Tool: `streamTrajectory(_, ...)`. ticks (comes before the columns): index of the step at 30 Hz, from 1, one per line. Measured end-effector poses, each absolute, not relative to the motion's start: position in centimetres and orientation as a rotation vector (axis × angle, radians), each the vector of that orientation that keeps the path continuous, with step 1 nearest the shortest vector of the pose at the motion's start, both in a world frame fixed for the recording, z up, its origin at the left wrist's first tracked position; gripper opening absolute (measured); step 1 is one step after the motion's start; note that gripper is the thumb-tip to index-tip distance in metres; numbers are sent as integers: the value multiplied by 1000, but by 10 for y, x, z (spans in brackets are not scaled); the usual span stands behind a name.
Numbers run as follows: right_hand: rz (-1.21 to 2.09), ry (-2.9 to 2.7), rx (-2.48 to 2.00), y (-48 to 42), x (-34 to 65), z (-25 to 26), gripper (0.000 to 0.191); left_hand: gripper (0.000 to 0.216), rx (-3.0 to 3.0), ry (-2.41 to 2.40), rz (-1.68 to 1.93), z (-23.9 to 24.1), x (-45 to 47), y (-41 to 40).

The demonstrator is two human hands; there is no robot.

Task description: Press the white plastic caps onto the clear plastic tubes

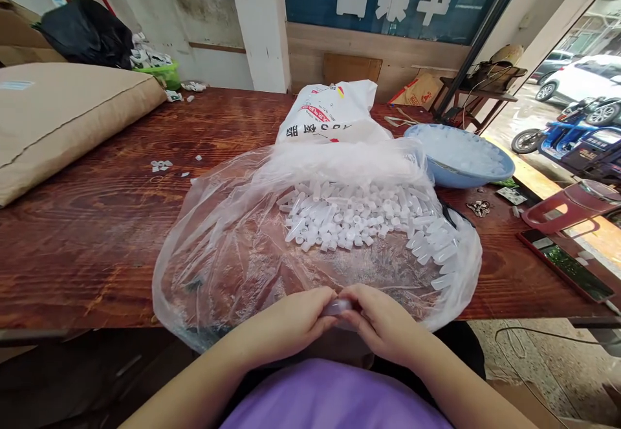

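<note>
While left hand (301, 316), right hand (381, 319) hold tube (336, 307), long axis runs sideways.

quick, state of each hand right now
Left hand: closed, fingers holding one end of a small translucent plastic piece.
Right hand: closed, fingers holding its other end.

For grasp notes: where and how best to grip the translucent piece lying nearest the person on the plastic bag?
Probably pinch the translucent piece across its middle, from above on the near side: it is elongated, lies flat, and other pieces sit beyond.
</note>
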State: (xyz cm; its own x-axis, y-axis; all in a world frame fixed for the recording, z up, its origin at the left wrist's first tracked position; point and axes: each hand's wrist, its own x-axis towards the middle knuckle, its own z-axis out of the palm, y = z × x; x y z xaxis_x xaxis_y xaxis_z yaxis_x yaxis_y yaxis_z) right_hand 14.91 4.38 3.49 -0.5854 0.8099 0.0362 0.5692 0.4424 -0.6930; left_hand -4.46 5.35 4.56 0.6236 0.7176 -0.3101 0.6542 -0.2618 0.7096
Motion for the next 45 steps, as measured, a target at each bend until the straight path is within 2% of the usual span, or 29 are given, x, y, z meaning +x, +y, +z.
streamTrajectory(3,886,-2312,-1316,43,145,33,48,18,2037,1073,68,43,-43,52)
streamTrajectory(9,349,-2458,-1104,45,137,25,45,17,2080,1035,66,44,-42,47)
streamTrajectory(11,477,-2436,-1219,45,129,24,48,13,2148,1016,47,37,-41,45)
streamTrajectory(14,919,-2301,-1403,46,118,28,51,13,2325,1074,10,25,-43,46)
streamTrajectory(16,1026,-2266,-1398,53,118,33,49,16,2416,1152,10,23,-47,52)
streamTrajectory(18,832,-2282,-1468,66,126,37,40,16,2415,1363,98,29,-55,63)
streamTrajectory(21,374,-2183,-1827,94,150,36,26,20,2243,1892,267,48,-70,85)
streamTrajectory(23,276,-2126,-2018,111,163,29,25,30,2124,2121,304,56,-77,101)
streamTrajectory(26,279,-2157,-2046,125,171,14,26,37,2060,2211,291,56,-79,122)
streamTrajectory(30,294,-2173,-1997,125,170,4,22,33,2072,2130,127,41,-70,137)
streamTrajectory(36,441,-2128,-1835,108,172,12,28,27,2092,2063,32,29,-64,144)
streamTrajectory(41,603,-1977,-1440,81,159,21,33,41,2138,1990,169,39,-64,128)
streamTrajectory(45,701,-1930,-1227,66,150,32,25,33,2075,1391,430,45,-60,89)
